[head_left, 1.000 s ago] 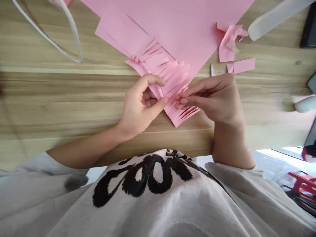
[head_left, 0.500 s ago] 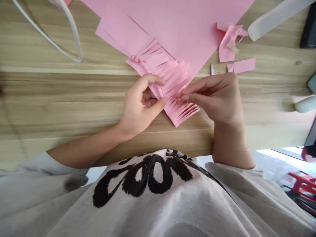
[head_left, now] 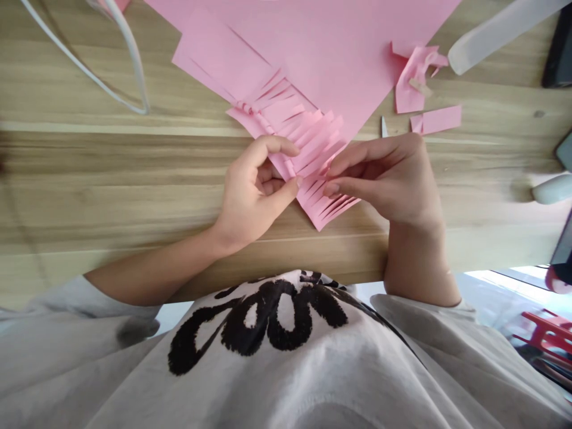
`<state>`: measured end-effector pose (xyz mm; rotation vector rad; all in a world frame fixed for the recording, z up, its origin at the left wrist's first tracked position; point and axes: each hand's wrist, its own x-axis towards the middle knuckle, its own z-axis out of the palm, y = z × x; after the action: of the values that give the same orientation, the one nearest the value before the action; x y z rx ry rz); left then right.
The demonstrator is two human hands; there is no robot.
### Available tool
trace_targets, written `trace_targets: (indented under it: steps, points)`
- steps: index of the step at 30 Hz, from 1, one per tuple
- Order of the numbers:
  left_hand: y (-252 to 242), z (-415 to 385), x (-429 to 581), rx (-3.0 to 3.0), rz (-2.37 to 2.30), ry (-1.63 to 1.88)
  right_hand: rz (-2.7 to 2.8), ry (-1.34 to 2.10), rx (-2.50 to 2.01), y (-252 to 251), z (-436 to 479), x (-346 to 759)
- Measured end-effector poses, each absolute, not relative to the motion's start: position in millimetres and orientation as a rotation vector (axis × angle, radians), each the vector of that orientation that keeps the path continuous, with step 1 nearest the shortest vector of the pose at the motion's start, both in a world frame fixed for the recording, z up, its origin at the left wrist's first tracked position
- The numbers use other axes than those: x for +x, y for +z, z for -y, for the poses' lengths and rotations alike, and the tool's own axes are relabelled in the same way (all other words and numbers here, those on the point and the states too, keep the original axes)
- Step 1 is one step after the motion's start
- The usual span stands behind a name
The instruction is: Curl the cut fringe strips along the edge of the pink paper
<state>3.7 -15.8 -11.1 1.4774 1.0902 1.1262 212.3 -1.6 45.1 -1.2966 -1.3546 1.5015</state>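
A strip of pink paper [head_left: 318, 205] with its edge cut into a fringe lies slanting in front of me, along a rolled, fringed pink piece [head_left: 313, 140]. My left hand [head_left: 257, 193] is closed on the strip's uncut edge, thumb on top and forefinger arched above it. My right hand [head_left: 379, 179] is at the fringe's right side, thumb and forefinger slightly apart with cut ends near their tips. Its other fingers are curled and partly hidden. Some fringe lies behind the right fingers.
A large pink sheet [head_left: 348, 53] covers the far middle of the wooden table [head_left: 111, 179]. Pink scraps [head_left: 413, 77] and a small pink strip [head_left: 440, 119] lie to the right, near a pointed metal tip [head_left: 384, 127]. A white cable [head_left: 134, 65] loops at far left.
My right thumb and forefinger have parted and shifted slightly right from their pinch at the fringe. My left hand and the paper look nearly unmoved.
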Motion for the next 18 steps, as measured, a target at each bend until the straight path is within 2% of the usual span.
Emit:
trace_targets:
  steps: [11, 15, 18]
  points:
    - [-14.6, 14.9, 3.0, 1.53, -1.121, 1.09, 1.48, 1.682, -1.206, 46.9, -0.1, 214.7]
    - [-19.0, 13.4, 2.0, 1.573, -1.006, 1.234, 1.45, 1.667, -1.204, 46.0, 1.0, 211.6]
    - [-13.9, 14.6, 2.5, 1.563, -1.108, 1.121, 1.435, 1.65, -1.216, 47.0, 1.8, 210.5]
